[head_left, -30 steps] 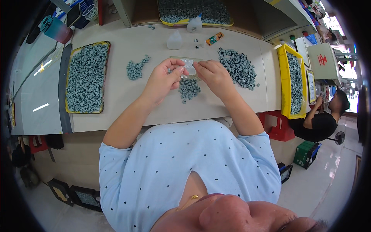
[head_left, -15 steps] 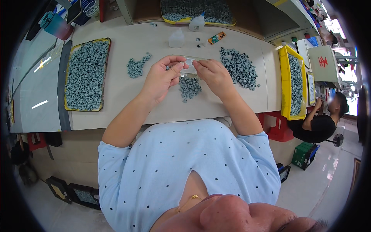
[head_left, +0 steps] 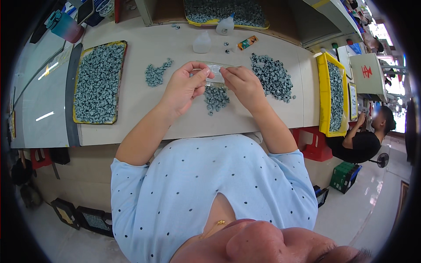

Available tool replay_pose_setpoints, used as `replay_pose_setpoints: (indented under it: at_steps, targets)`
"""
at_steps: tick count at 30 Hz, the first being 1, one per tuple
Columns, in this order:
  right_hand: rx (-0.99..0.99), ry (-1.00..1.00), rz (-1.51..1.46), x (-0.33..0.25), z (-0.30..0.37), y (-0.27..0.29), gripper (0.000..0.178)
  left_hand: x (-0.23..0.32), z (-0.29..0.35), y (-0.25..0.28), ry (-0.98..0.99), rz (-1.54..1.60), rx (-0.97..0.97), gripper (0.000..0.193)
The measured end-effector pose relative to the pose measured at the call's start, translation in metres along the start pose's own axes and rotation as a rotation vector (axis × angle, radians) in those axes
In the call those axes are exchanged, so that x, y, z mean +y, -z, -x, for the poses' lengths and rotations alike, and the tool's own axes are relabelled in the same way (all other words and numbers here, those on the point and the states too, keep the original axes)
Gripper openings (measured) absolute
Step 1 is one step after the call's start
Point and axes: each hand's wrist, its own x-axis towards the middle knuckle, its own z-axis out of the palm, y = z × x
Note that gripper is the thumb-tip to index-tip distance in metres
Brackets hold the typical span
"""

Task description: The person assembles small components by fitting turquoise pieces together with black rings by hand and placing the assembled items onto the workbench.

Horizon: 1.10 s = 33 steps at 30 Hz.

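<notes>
My left hand (head_left: 183,87) is raised over the middle of the table, thumb and forefinger pinched together; what they hold is too small to make out. My right hand (head_left: 243,83) faces it with its fingers also closed, the tips at the right side of a clear, flat piece (head_left: 215,69) with a round ring on it. Whether that piece is held or lies on the table, I cannot tell. Just below the hands lies a small pile of blue-grey pieces (head_left: 216,100). A larger pile of the same pieces (head_left: 272,78) spreads right of my right hand, and a small cluster (head_left: 157,73) lies left of my left hand.
A yellow-rimmed tray (head_left: 75,115) of grey pieces lies at the left, a yellow bin (head_left: 323,94) at the right. Behind stand two squeeze bottles (head_left: 202,42) and an orange-green tube (head_left: 247,42), below a wooden shelf (head_left: 280,30). A co-worker (head_left: 362,140) sits at far right.
My hands have barely moved; the fingers shift slightly around the clear piece. The whole view has drifted a little.
</notes>
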Motion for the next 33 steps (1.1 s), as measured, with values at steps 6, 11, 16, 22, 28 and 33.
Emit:
replay_pose_setpoints:
  at_steps: [6,11,16,22,28,33]
  targets:
    - [0.188,-0.144,-0.049,-0.001,0.000,0.000,0.023,0.005,0.002,0.005,0.021,0.094,0.059,0.015]
    - [0.231,-0.223,-0.145,0.000,0.011,-0.006,0.021,0.025,0.011,0.024,0.026,-0.085,0.118,0.019]
    - [0.256,-0.273,-0.180,-0.007,0.020,-0.014,0.019,0.034,0.057,0.038,-0.068,-0.802,0.066,0.019]
    - [0.268,-0.296,-0.138,-0.020,0.030,-0.023,0.018,-0.005,0.126,0.082,-0.165,-1.537,0.023,0.016]
    - [0.220,-0.329,-0.193,-0.041,0.030,-0.015,0.017,-0.031,0.161,0.082,-0.156,-1.774,-0.094,0.023]
    - [0.161,-0.709,-0.774,-0.040,0.038,-0.004,0.016,-0.037,0.158,0.072,-0.290,-1.915,-0.140,0.022]
